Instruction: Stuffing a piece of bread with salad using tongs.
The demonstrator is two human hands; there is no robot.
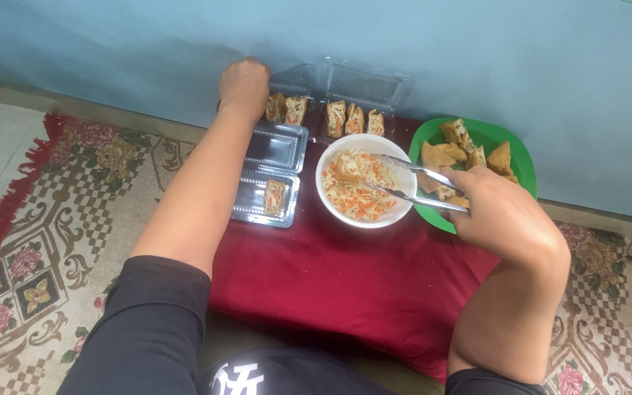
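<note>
Seen from the head camera, a person sits at a low bench (345,278) draped in red cloth, set against a blue wall. The right hand (502,212) is closed around metal tongs (411,183), whose tips reach into a white bowl (366,179) of shredded filling and appear to pinch a piece of tofu (345,170) there. The left hand (243,86) is stretched to the far edge of the bench, curled into a loose fist at an open clear box (292,93) holding stuffed pieces; whether it grips anything cannot be told. A second box (360,102) beside it holds three more pieces, and a nearer box (272,175) has just one. A green plate (517,157) to the right carries plain fried tofu. The step in hand looks like stuffing and boxing: a piece is at the bowl. The next move would seem to call for a firm squeeze on the tongs and a steady lift toward a box, clear of the bowl's rim
</note>
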